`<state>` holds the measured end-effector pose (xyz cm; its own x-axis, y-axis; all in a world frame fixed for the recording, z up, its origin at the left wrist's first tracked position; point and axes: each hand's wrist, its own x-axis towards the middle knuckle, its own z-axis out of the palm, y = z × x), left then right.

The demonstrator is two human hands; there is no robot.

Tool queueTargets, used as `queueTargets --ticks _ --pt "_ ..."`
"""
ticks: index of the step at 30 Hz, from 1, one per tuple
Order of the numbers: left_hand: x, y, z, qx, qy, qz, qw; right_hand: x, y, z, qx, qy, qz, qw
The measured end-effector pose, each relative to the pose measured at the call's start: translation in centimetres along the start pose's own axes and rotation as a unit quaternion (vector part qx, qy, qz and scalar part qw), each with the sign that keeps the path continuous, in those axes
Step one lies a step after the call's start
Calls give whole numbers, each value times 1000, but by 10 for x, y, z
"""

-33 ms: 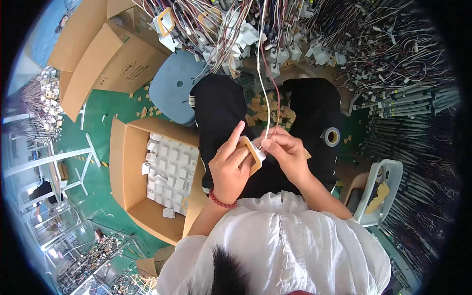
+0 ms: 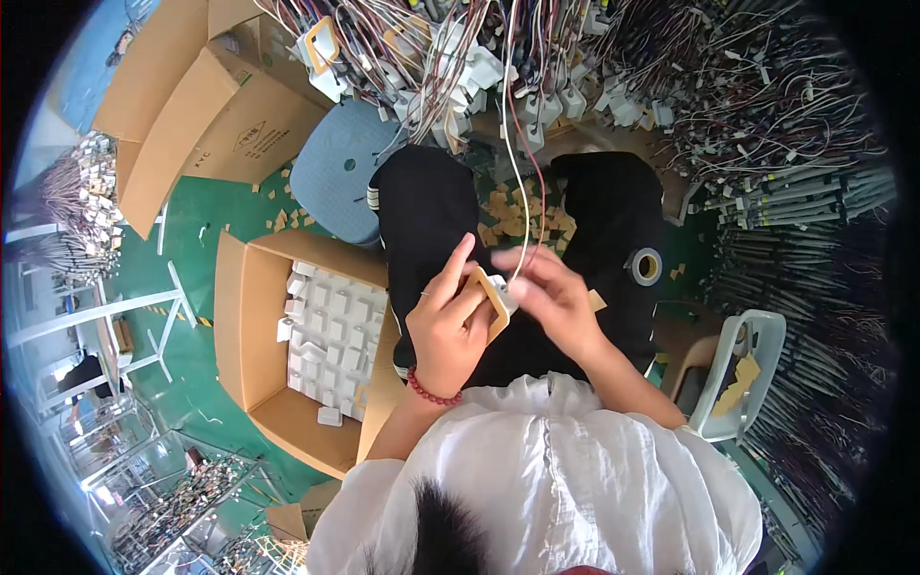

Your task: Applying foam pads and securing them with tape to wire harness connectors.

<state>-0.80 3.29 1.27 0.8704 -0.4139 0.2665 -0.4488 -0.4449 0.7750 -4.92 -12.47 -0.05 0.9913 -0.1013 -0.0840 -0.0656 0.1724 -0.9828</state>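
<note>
My left hand (image 2: 447, 331) is closed around a small white plastic housing (image 2: 505, 299) with a tan rectangular frame (image 2: 497, 321) on its face; the index finger points up past it. A white wire (image 2: 522, 206) and a red wire (image 2: 540, 196) hang down from the bundles above and run to the housing. Right beside it is my right hand (image 2: 563, 302), its thumb and index finger apart around the wires, slightly smeared by motion. The thumb overlaps the housing's edge, and whether it touches a wire I cannot tell.
An open cardboard box (image 2: 235, 335) of white housings stands at left, near a blue stool (image 2: 335, 168). Dense wire bundles (image 2: 767, 115) crowd the top and right. A tape roll (image 2: 646, 266) lies by my right leg; a white plastic stool (image 2: 771, 359) holds tan pieces.
My right thumb and index finger have spread apart from a pinch at the wires. The wires have shifted slightly. My left hand and the housing stay nearly still.
</note>
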Motion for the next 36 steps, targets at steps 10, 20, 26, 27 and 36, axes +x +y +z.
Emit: queueTargets --ticks 10,20,26,27,36 --pt "5 -12 -6 -171 -50 -108 978 11 -4 -16 101 -30 150 983" --pt "-22 -19 1 -357 -87 -322 873 43 8 -43 -117 197 -21 973" --pt "-19 -15 2 -376 -92 -333 860 -2 -15 -11 -34 95 133 986" --pt "-19 -13 2 -375 -109 -319 864 0 -11 -10 23 56 185 981" --pt "-19 -17 1 -494 -142 -276 812 12 0 -19 190 -40 217 957"
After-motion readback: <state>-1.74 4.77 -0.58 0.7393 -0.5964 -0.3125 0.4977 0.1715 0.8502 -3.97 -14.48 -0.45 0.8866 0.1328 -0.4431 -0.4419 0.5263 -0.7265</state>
